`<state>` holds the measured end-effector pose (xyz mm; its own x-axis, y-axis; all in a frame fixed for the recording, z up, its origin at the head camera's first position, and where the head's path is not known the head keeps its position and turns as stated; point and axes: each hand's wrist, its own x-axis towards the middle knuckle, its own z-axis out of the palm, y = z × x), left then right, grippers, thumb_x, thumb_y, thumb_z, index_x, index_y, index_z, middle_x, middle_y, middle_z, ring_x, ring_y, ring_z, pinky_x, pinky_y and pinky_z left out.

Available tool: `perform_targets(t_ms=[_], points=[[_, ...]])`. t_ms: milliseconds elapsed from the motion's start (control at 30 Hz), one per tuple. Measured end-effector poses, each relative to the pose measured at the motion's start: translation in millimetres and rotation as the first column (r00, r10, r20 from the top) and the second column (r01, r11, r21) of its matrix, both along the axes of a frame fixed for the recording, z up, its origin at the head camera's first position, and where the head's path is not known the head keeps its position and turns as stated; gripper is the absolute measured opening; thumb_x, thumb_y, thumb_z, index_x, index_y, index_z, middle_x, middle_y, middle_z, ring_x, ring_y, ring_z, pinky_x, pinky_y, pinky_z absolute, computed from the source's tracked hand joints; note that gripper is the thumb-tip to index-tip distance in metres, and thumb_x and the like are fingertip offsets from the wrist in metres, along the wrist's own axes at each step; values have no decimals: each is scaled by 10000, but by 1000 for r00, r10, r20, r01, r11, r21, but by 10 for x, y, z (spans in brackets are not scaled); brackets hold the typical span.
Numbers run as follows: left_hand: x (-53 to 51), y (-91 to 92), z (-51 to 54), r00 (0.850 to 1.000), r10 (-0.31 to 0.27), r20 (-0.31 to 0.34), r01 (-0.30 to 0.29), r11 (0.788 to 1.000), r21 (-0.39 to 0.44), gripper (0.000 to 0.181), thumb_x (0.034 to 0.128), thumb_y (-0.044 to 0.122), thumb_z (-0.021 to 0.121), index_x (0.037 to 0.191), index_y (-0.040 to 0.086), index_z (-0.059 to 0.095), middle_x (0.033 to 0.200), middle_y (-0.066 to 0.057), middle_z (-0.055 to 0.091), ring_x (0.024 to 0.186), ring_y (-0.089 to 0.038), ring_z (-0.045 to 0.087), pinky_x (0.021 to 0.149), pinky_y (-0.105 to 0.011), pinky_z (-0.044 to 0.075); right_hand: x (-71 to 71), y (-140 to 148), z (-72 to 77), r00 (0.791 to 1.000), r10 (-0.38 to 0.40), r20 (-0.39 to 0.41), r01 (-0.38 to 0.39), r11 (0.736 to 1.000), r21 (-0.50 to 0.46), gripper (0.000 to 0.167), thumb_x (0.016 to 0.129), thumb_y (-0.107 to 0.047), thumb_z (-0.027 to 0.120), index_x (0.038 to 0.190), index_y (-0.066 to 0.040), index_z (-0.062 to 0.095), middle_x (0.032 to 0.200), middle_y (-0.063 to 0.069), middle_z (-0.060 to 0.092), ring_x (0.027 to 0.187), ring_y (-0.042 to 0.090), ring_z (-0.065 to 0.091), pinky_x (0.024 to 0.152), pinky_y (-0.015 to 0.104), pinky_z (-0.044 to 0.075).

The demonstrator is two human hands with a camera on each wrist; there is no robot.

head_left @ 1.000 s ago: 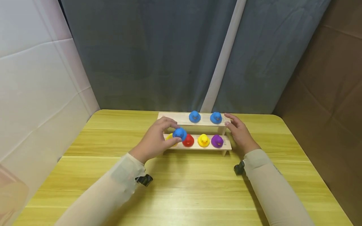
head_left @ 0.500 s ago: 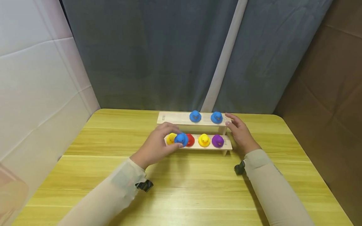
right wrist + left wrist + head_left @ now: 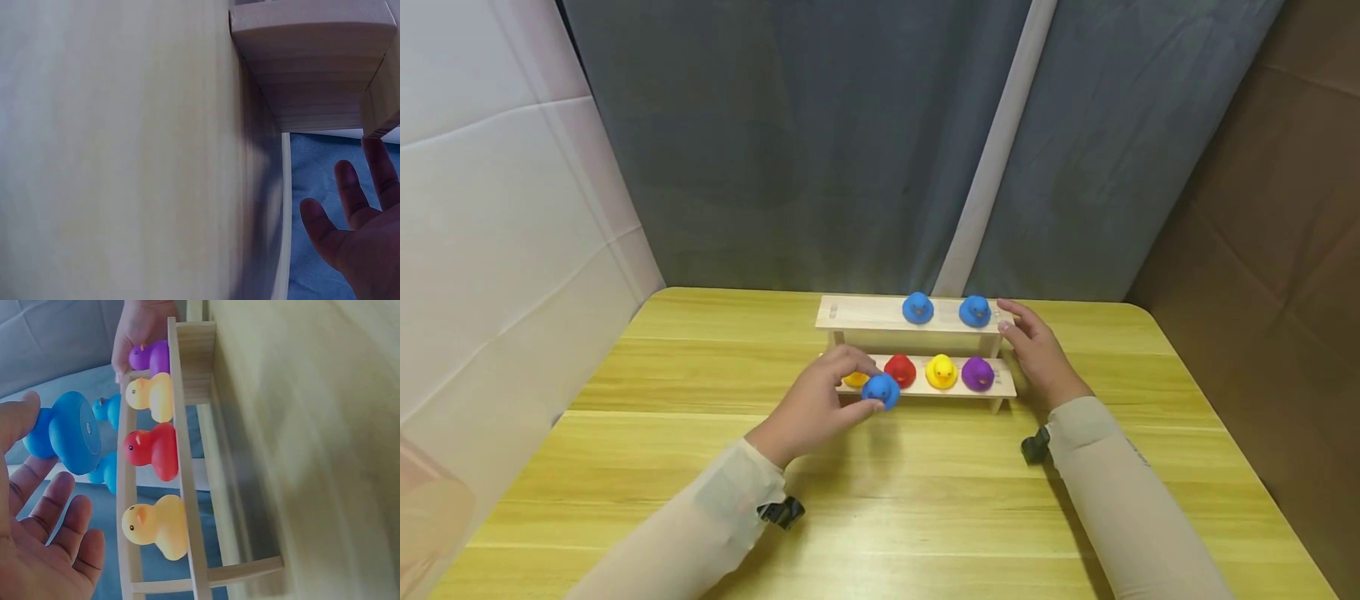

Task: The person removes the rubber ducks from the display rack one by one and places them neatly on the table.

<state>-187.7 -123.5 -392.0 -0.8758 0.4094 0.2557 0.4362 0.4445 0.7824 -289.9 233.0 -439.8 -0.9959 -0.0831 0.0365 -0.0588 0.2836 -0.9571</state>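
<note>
In the head view my left hand [image 3: 816,402] pinches a blue rubber duck [image 3: 881,390] between thumb and fingers, in front of the lower shelf [image 3: 880,392]. The left wrist view shows the held duck's flat base [image 3: 89,429] facing the lower row, with the other fingers spread. On that shelf sit a yellow duck [image 3: 156,526], a red duck [image 3: 900,372], another yellow duck [image 3: 941,372] and a purple duck [image 3: 977,374]. My right hand [image 3: 1039,357] is at the right end of the upper shelf [image 3: 868,314], a fingertip touching the wood, its fingers fairly straight.
Two blue ducks, one mid-shelf [image 3: 917,308] and one further right [image 3: 975,311], stand on the upper shelf. The two-tier wooden rack is near the back edge of the wooden table [image 3: 925,517]. A grey curtain [image 3: 812,150] hangs behind.
My left hand has lowered the blue duck toward me, from over the lower shelf to in front of its edge, uncovering the red duck. My right hand stays at the rack's end.
</note>
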Motion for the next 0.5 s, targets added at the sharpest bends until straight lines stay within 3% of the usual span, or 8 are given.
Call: perform_targets(t_ms=[100, 267, 500], points=[[14, -6, -44, 1000, -9, 6, 9, 1000, 12, 282, 885, 130, 865, 1130, 145, 727, 1213, -9, 618, 1138, -268, 616, 973, -494, 601, -13, 3, -8, 1000, -6, -2, 6, 1000, 3, 548, 1101, -386, 535, 1621, -260, 419, 1743, 78, 259, 1607, 383, 215, 1229, 680, 265], [34, -12, -115, 999, -23, 28, 22, 999, 26, 270, 880, 113, 867, 1107, 150, 726, 1171, 8, 616, 1121, -224, 609, 1010, -464, 586, -3, -4, -5, 1000, -11, -1, 11, 1000, 10, 536, 1105, -371, 529, 1617, -250, 426, 1747, 80, 249, 1608, 393, 209, 1229, 673, 273], [53, -42, -204, 1000, 8, -22, -9, 999, -40, 240, 885, 155, 869, 1085, 174, 737, 1139, 35, 645, 1096, -198, 621, 1021, -502, 555, 8, -4, 12, 1000, -11, 5, 10, 1000, 13, 537, 1104, -383, 527, 1618, -262, 425, 1746, 70, 252, 1609, 379, 215, 1240, 652, 269]])
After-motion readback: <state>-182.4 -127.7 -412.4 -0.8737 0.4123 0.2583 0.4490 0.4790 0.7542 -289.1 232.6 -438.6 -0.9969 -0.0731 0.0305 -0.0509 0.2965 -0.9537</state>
